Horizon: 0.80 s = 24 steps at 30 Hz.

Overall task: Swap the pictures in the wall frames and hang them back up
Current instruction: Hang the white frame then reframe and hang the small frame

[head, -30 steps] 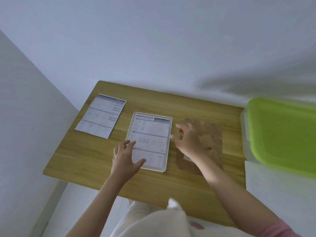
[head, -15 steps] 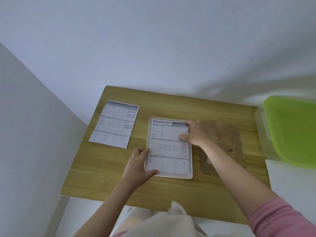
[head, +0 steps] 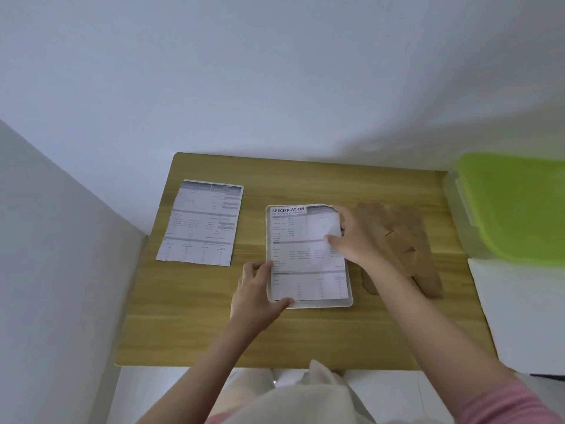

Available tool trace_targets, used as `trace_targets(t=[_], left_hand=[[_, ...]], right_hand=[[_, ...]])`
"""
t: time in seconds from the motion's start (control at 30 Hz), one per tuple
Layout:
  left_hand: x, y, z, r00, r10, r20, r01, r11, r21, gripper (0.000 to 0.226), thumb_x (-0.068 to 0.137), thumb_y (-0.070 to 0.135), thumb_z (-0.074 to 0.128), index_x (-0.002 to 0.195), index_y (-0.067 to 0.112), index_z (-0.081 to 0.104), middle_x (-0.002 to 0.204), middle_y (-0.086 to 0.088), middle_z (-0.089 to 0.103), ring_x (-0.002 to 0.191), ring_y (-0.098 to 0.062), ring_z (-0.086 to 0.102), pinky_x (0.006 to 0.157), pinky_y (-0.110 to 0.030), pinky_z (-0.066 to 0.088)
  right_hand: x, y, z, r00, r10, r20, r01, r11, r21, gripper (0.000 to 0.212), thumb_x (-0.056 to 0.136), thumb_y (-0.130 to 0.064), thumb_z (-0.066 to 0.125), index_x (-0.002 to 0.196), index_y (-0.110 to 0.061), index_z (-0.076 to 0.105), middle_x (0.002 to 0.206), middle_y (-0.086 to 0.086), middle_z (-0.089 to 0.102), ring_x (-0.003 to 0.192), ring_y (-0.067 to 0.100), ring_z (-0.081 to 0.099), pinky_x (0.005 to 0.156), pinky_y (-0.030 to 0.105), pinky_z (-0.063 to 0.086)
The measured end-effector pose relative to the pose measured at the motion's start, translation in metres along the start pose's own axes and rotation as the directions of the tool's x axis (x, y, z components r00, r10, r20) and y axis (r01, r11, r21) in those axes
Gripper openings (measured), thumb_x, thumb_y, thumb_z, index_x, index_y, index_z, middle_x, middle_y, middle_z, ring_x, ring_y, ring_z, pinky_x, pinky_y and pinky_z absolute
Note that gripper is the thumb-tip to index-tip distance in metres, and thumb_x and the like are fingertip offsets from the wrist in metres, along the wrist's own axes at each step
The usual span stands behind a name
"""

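A white picture frame [head: 350,302] lies flat in the middle of the wooden table [head: 305,338]. In it lies a printed sheet headed SPECIFICATION [head: 302,258]. My right hand [head: 351,237] pinches the sheet's upper right corner, which is lifted and curled up off the frame. My left hand [head: 255,293] grips the frame's lower left edge, thumb over the bottom corner. A second printed sheet [head: 201,223] lies loose on the table to the left. The brown frame backing board [head: 406,246] lies to the right, partly under my right arm.
A clear box with a green lid [head: 516,206] stands at the right past the table edge, with a white surface [head: 519,316] in front of it. White walls [head: 275,87] close the table's far and left sides.
My right hand moved from the frame's right side to the sheet's upper right corner and has lifted that corner. My left hand slid from the sheet onto the frame's lower left edge.
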<state>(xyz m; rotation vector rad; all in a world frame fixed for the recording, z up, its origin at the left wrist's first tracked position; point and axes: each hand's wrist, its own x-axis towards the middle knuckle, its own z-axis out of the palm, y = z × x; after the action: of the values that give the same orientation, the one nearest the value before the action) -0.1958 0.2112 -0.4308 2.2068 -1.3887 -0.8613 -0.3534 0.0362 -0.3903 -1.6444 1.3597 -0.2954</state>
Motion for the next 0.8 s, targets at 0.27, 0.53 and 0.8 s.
trace_targets(t=[0.27, 0.53, 0.8], left_hand=[[0.003, 0.016, -0.02, 0.997, 0.014, -0.079, -0.025, 0.989, -0.146, 0.072, 0.075, 0.043, 0.071, 0.137, 0.022, 0.04, 0.129, 0.0, 0.042, 0.12, -0.018, 0.04, 0.102, -0.039, 0.041], [-0.016, 0.09, 0.006, 0.981, 0.155, -0.115, -0.189, 0.893, -0.408, 0.058, 0.081, 0.007, 0.068, 0.133, 0.022, 0.048, 0.092, 0.007, 0.062, 0.073, 0.0, 0.058, 0.063, -0.009, 0.047], [-0.069, 0.191, 0.127, 0.973, 0.228, 0.036, -0.188, 0.873, -0.449, 0.054, 0.078, 0.005, 0.07, 0.123, 0.028, 0.052, 0.085, 0.013, 0.062, 0.069, 0.002, 0.058, 0.063, -0.01, 0.047]], right_hand=[[-0.017, -0.006, -0.012, 0.993, -0.039, -0.116, 0.065, 0.97, 0.235, 0.067, 0.087, -0.011, 0.065, 0.143, -0.027, 0.032, 0.118, -0.002, 0.061, 0.098, 0.008, 0.062, 0.071, 0.024, 0.055], [-0.06, 0.04, -0.081, 0.94, -0.079, -0.332, 0.181, 0.94, 0.288, 0.054, 0.082, -0.007, 0.069, 0.131, -0.019, 0.049, 0.101, 0.001, 0.066, 0.082, 0.008, 0.063, 0.059, 0.016, 0.052], [-0.136, 0.17, -0.169, 0.834, 0.095, -0.544, 0.067, 0.96, 0.271, 0.032, 0.078, -0.012, 0.075, 0.108, -0.016, 0.064, 0.083, -0.014, 0.06, 0.074, 0.007, 0.061, 0.065, 0.014, 0.046]])
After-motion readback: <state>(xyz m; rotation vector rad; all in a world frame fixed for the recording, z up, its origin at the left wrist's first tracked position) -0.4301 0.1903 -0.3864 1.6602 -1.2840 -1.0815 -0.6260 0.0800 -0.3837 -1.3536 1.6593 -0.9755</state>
